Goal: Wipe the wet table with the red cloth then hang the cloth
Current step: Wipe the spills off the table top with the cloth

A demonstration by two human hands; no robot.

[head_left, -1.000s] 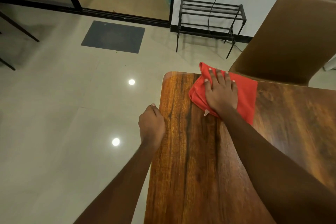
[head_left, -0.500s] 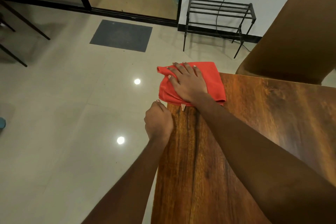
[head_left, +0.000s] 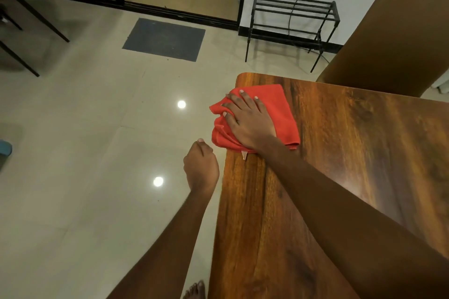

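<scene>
The red cloth (head_left: 284, 114) lies bunched at the wooden table's (head_left: 352, 165) far left corner, part of it hanging past the left edge. My right hand (head_left: 247, 121) presses flat on the cloth with fingers spread. My left hand (head_left: 200, 168) is a loose fist beside the table's left edge, just below the cloth, holding nothing.
A brown padded chair (head_left: 393, 39) stands at the table's far side. A black metal rack (head_left: 294, 19) stands against the white wall, a cable running down behind it. A dark mat (head_left: 165, 39) lies on the tiled floor before a glass door. My bare foot (head_left: 194, 290) shows below.
My right hand slid the cloth from the table's far middle to the left corner, then a little toward me along the left edge. The left hand stayed by the edge.
</scene>
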